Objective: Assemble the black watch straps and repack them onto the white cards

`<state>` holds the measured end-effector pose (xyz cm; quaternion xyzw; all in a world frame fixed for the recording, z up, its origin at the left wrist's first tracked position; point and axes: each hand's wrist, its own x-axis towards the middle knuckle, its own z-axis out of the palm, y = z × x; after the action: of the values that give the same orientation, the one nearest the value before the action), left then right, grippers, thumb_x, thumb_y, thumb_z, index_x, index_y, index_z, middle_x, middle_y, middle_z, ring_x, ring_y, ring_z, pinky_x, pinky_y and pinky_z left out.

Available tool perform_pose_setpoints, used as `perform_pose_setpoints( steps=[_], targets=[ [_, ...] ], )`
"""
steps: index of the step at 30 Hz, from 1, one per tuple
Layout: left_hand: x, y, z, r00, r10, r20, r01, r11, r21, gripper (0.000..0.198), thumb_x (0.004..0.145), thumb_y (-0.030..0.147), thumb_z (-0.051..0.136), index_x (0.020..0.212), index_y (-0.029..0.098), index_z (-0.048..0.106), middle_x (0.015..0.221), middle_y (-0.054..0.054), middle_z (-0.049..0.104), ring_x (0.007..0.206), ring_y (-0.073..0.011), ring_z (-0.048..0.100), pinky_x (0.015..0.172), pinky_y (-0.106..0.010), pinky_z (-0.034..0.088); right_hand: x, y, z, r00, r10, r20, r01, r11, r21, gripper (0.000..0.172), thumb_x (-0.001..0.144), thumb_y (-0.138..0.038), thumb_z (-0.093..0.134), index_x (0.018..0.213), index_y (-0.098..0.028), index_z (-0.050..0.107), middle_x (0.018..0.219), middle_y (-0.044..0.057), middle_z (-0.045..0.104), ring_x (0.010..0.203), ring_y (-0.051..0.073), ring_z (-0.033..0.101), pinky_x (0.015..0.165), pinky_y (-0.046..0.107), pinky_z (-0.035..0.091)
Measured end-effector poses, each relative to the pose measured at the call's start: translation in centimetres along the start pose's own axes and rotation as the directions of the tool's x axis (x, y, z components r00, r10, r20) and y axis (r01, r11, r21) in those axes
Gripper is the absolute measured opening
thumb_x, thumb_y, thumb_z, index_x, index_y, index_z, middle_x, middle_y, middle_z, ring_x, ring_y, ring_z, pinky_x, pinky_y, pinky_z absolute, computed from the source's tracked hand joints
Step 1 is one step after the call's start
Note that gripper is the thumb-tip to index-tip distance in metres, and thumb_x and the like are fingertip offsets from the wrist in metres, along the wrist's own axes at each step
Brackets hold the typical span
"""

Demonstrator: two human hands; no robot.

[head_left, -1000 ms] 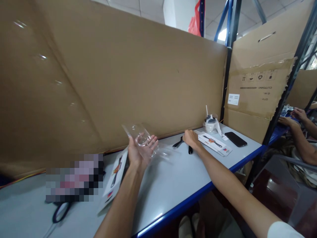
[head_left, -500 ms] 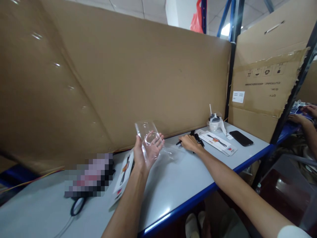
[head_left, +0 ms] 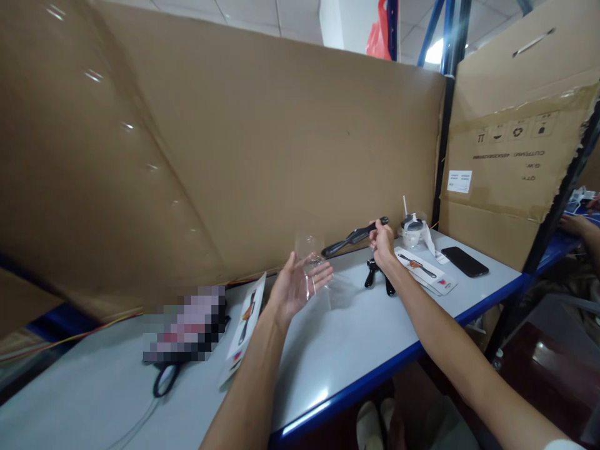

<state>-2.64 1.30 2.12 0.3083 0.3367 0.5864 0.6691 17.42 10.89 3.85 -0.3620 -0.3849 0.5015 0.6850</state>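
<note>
My left hand point(head_left: 300, 284) is palm up with its fingers spread, a clear plastic shell point(head_left: 312, 265) lying across it. In my right hand point(head_left: 383, 240) is a long, slim black tool point(head_left: 351, 239) with a narrow shaped middle, raised above the table. The tool slants down to the left, its lower end close to the fingertips of my left hand; I cannot tell whether it touches the shell. Beneath my right hand, more black tools point(head_left: 371, 275) lie on the table, partly hidden by my wrist.
Printed cards point(head_left: 419, 267) showing a black tool lie right, beside a phone point(head_left: 465, 261) and a lidded cup point(head_left: 412, 231). Another card stack point(head_left: 246, 319) sits by my left forearm, near a blurred-out item point(head_left: 187, 328). Cardboard point(head_left: 281, 137) walls the back. A co-worker's arm point(head_left: 579, 226) shows far right.
My right hand has lifted a black tool off the table and brought it up towards my left hand. The left hand with the plastic shell has shifted slightly right.
</note>
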Motion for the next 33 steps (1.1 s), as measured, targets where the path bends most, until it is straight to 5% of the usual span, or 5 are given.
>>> perform_pose_setpoints(
  steps=[4,10,14,23,33],
  targets=[
    [-0.2,-0.5,1.1,0.991,-0.132,0.035,0.128,0.985,0.113,0.049,0.098,0.053,0.042,0.127,0.017,0.058,0.098,-0.017,0.072,0.079,-0.0289,0.074,0.075,-0.050,0.060,-1.4,1.3,0.9,0.878,0.310,0.364,-0.309,0.949,-0.062,0.026,0.101,-0.023,0.041,0.080,-0.016,0.056,0.043,-0.011,0.035,0.034,0.005,0.018,0.036,0.016,0.015],
    [0.1,-1.6,1.5,0.959,-0.263,0.109,0.250,0.961,0.118,0.049,0.101,0.046,0.037,0.137,0.015,0.052,0.100,-0.017,0.074,0.082,-0.0283,0.075,0.078,-0.049,0.061,-2.5,3.1,2.0,0.794,0.431,0.429,-0.400,0.901,-0.166,0.026,0.092,-0.022,0.059,0.068,-0.014,0.056,0.042,-0.008,0.045,0.032,0.003,0.024,0.034,0.016,0.013],
    [0.3,-1.7,1.2,0.949,-0.269,0.166,0.257,0.962,0.091,0.053,0.102,0.046,0.032,0.141,0.013,0.048,0.100,-0.019,0.074,0.081,-0.0278,0.075,0.079,-0.047,0.061,-2.3,3.0,1.9,0.804,0.438,0.402,-0.422,0.897,-0.132,0.023,0.089,-0.020,0.059,0.067,-0.015,0.055,0.041,-0.008,0.043,0.032,0.003,0.023,0.034,0.016,0.014],
    [-0.2,-1.5,1.5,0.982,-0.120,0.147,0.106,0.990,0.098,0.057,0.100,0.047,0.041,0.148,0.016,0.044,0.099,-0.017,0.073,0.078,-0.0253,0.074,0.069,-0.039,0.062,-1.6,1.5,1.6,0.950,0.279,0.141,-0.296,0.947,0.123,0.021,0.083,-0.023,0.048,0.063,-0.021,0.041,0.039,-0.012,0.032,0.033,0.005,0.021,0.035,0.018,0.018],
    [-0.9,-1.2,2.6,0.992,-0.082,0.092,0.068,0.987,0.144,0.054,0.100,0.048,0.041,0.141,0.014,0.050,0.101,-0.018,0.073,0.084,-0.0282,0.075,0.071,-0.040,0.062,-2.5,2.0,2.1,0.937,0.320,0.140,-0.340,0.927,0.158,0.019,0.082,-0.020,0.051,0.064,-0.019,0.052,0.036,-0.010,0.036,0.031,0.007,0.028,0.033,0.018,0.020]
  ],
)
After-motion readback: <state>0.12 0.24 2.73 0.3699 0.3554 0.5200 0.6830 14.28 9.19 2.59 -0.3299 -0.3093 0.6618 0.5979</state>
